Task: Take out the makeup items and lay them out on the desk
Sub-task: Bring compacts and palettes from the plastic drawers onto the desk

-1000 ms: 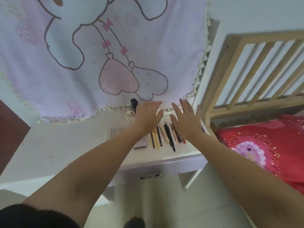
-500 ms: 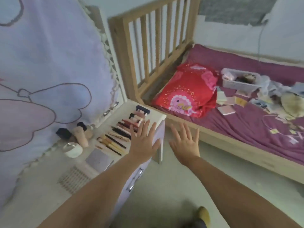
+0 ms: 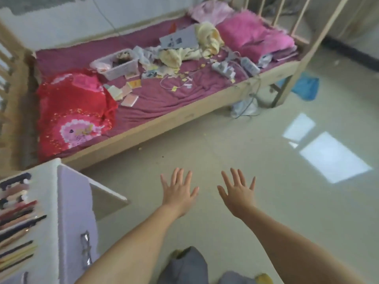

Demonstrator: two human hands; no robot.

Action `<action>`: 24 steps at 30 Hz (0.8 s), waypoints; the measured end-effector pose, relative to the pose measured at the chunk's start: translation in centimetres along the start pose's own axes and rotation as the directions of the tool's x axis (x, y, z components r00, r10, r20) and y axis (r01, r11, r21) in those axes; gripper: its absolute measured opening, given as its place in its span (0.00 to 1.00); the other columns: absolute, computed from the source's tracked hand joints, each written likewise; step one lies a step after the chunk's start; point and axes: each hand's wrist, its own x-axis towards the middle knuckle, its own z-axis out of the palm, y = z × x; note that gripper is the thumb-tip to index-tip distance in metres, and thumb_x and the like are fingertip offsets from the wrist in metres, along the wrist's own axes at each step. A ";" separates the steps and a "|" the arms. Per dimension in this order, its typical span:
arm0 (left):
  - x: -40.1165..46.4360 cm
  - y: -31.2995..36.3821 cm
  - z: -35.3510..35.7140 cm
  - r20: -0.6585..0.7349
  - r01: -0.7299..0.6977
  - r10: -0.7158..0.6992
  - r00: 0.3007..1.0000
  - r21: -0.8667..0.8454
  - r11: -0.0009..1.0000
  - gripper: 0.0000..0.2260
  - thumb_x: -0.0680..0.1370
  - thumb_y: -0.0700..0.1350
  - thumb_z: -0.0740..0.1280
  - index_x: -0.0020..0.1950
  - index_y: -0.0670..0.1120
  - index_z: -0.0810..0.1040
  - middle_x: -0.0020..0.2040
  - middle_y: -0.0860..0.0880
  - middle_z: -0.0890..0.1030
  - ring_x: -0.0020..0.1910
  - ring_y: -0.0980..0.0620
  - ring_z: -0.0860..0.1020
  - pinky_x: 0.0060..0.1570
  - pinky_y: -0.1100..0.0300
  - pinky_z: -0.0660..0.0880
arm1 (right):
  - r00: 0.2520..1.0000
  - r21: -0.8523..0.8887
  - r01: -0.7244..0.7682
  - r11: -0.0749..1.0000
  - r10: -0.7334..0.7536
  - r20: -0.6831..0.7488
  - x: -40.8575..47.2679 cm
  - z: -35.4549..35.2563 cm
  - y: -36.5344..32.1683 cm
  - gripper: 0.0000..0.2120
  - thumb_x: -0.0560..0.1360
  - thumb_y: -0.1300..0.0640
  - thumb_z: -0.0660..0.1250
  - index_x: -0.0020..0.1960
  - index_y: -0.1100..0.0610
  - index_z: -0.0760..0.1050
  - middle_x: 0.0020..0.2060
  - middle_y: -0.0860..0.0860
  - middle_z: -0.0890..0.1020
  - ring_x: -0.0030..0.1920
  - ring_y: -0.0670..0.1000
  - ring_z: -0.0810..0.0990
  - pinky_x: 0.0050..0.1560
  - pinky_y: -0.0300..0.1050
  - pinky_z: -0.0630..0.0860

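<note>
Left hand: the left hand (image 3: 178, 192) is hovering palm down over the pale floor (image 3: 256, 201), fingers spread wide and straight, holding nothing.
Right hand: the right hand (image 3: 239, 192) is hanging just beside the left one, also flat and wide with splayed fingers, gripping nothing.
Landmark: the white desk with a lilac drawer front (image 3: 71, 206) is standing at the lower left edge of the scene; both hands are reaching out well apart from it, to its right, over the floor.
Makeup items: the row of slim pencils, brushes and tubes in black, pink and yellow (image 3: 17, 220) is lying side by side on the desk top, close to its front edge; the blur is keeping me from telling each one apart.
Drawer handle: a small metal handle (image 3: 85, 250) is sitting on the lilac front below the row.
Beyond the desk: a wooden-framed bed with a purple sheet (image 3: 164, 99) is standing behind the desk, cluttered with papers and cloths; a red embroidered pillow (image 3: 71, 111) is lying at the end nearest the desk, and a clear plastic box (image 3: 117, 65) is resting farther along.
</note>
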 end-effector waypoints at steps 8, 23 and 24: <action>0.7 22.4 3.3 0.108 -0.347 0.335 0.936 0.124 0.930 0.29 0.79 0.62 0.47 0.77 0.51 0.48 0.78 0.47 0.50 0.76 0.49 0.43 0.68 0.36 0.35 | 0.925 0.162 -0.376 0.912 0.379 0.012 -10.9 2.1 20.9 0.28 0.79 0.38 0.39 0.77 0.45 0.42 0.77 0.49 0.46 0.77 0.52 0.42 0.71 0.66 0.38; -0.2 57.4 8.0 0.351 -0.804 0.728 0.589 0.162 0.573 0.28 0.80 0.60 0.47 0.77 0.50 0.50 0.78 0.47 0.50 0.76 0.49 0.44 0.69 0.37 0.36 | 0.613 0.295 -0.777 0.555 0.775 0.156 -24.4 5.2 47.1 0.26 0.80 0.40 0.44 0.76 0.47 0.52 0.76 0.51 0.55 0.76 0.52 0.53 0.71 0.66 0.47; 1.0 58.9 7.9 0.356 -0.808 0.729 0.585 0.178 0.562 0.28 0.80 0.60 0.47 0.77 0.50 0.50 0.78 0.47 0.50 0.77 0.49 0.44 0.69 0.36 0.36 | 0.606 0.302 -0.781 0.547 0.781 0.153 -23.8 4.8 48.4 0.26 0.80 0.40 0.44 0.76 0.47 0.52 0.76 0.51 0.55 0.76 0.52 0.53 0.71 0.66 0.47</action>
